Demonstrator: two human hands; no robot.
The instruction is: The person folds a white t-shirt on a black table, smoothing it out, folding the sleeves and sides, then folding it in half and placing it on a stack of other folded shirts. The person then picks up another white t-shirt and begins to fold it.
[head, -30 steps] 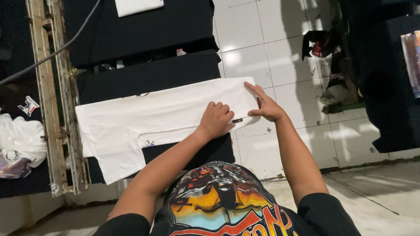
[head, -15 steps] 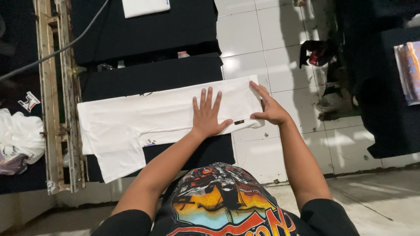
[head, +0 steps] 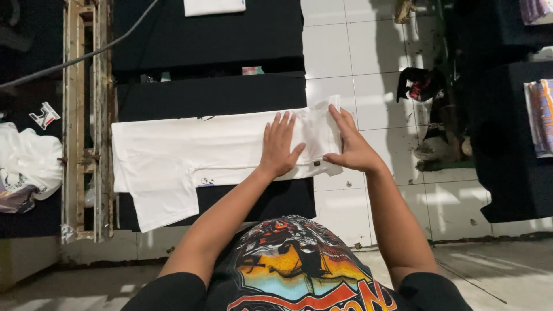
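A white T-shirt lies flat across a black board, one sleeve hanging down at the lower left. My left hand rests palm down on the shirt near its right end, fingers spread. My right hand grips the shirt's right edge, thumb under the fabric, where the shirt overhangs the board.
A second black board farther away carries a folded white cloth. A wooden frame stands at the left, with a pile of white garments beyond it. White floor tiles lie to the right, next to dark tables.
My left hand went from curled to flat with fingers spread on the shirt. My right hand shifted a little along the shirt's right edge.
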